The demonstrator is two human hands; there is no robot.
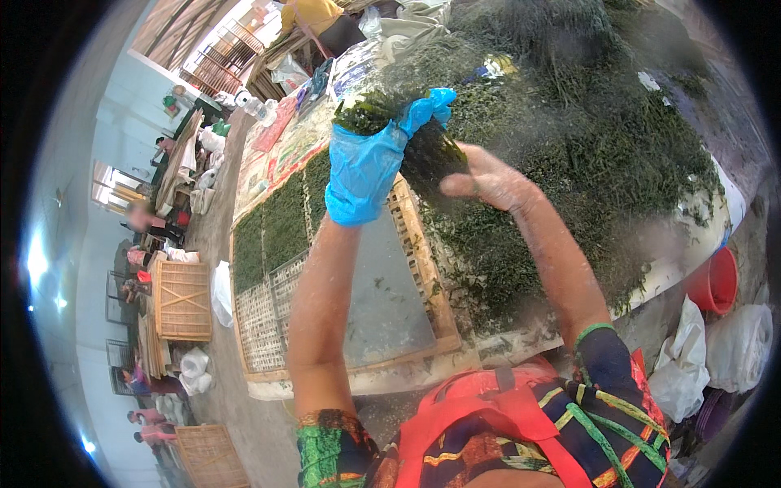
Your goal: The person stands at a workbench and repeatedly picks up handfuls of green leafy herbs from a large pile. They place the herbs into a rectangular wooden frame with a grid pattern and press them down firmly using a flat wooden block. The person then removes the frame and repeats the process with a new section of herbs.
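Note:
My left hand (pixel 366 165), in a blue plastic glove, is closed on a bunch of dark green seaweed (pixel 430 155). Leafy ends stick up above the glove. My bare right hand (pixel 482 177) holds the lower right side of the same bunch between thumb and fingers. Under my hands lies a wooden-framed rack (pixel 451 332) with a grey sheet (pixel 387 293) on it and square green mats (pixel 284 222) at its left. A large heap of loose seaweed (pixel 537 207) spreads over the table to the right.
A red bucket (pixel 714 280) and white plastic bags (pixel 680 366) stand at the lower right. Farther left are slatted wooden frames (pixel 183 300). A co-worker in a yellow top (pixel 314 18) bends at the table's far end; several other people are in the background.

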